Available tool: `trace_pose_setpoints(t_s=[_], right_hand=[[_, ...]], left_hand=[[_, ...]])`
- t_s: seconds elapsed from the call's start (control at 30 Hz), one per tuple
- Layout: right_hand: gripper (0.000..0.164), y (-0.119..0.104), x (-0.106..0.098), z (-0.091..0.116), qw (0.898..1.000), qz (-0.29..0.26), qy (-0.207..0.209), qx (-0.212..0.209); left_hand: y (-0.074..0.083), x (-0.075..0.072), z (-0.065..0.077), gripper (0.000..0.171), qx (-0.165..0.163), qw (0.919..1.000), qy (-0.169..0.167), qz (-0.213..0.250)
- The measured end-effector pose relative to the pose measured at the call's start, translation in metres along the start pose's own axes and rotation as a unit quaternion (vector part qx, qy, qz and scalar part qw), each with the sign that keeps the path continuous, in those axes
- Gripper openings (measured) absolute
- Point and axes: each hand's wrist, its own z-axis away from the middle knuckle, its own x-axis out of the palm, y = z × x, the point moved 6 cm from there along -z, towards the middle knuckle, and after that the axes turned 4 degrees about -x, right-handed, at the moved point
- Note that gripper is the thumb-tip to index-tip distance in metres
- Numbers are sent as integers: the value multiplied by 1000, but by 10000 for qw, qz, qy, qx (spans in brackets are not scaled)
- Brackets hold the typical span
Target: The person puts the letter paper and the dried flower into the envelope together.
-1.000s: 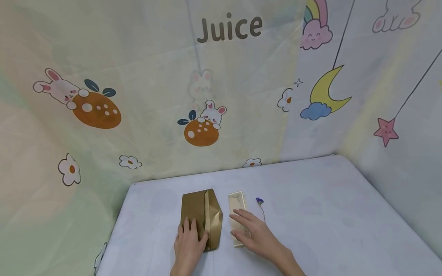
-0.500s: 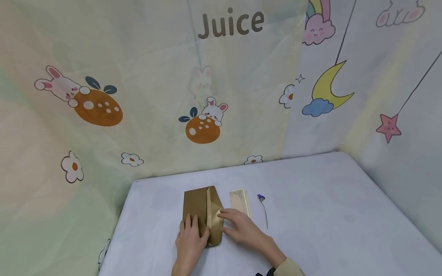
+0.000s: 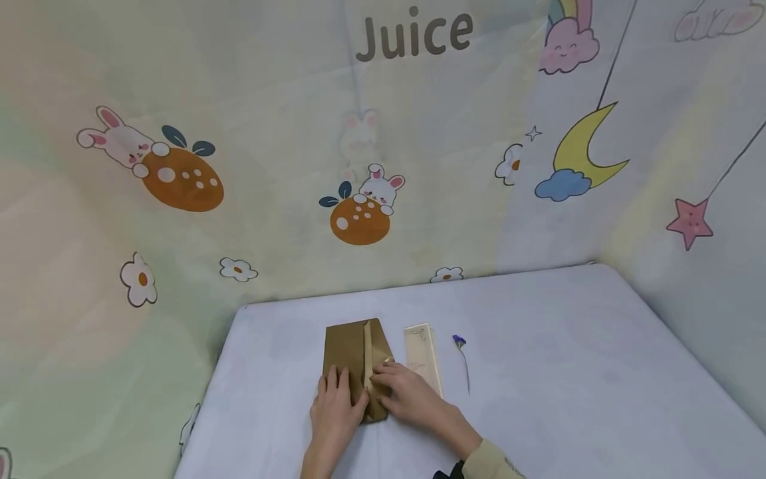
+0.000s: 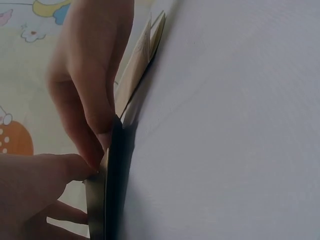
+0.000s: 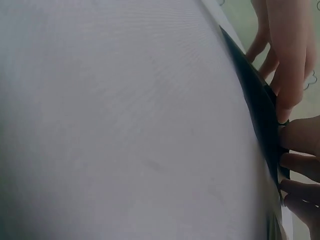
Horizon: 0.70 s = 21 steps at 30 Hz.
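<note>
A gold-brown envelope point(image 3: 344, 342) lies on the table, its pointed flap spread out to the right. My left hand point(image 3: 335, 412) rests on the envelope body, fingers extended, with the thumb near the fold. On the flap, my right hand point(image 3: 413, 399) presses with its fingertips near the fold. In the left wrist view, the thumb and fingers of the right hand point(image 4: 92, 65) come down close to the left thumb. The envelope's edge point(image 5: 255, 100) looks dark in the right wrist view. Just right of the envelope is a cream folded card point(image 3: 420, 339), partly covered by the right hand.
A purple flower point(image 3: 459, 341) with a thin stem lies right of the card. White cloth covers the table point(image 3: 568, 372). Printed fabric point(image 3: 269, 166) with rabbits and oranges hangs behind it.
My right hand has moved left from the card onto the envelope's flap, uncovering more of the card. The left hand stays on the envelope. The head view has shifted slightly.
</note>
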Motion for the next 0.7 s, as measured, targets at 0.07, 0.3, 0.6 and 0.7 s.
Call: trace_pose_setpoints(t_s=[0.07, 0.3, 0.6, 0.7], right_hand=[[31, 2, 2, 1, 10000, 76, 2, 32], [26, 3, 5, 1, 9996, 237, -36, -155], [19, -1, 5, 0, 9987, 300, -45, -399], [20, -2, 5, 0, 9987, 293, -39, -422]], left_hand=[[2, 0, -1, 59, 40, 10000, 18, 43], [1, -1, -3, 60, 168, 9998, 44, 74], [3, -5, 0, 43, 897, 9954, -283, -205], [2, -4, 0, 37, 985, 9938, -387, -344]])
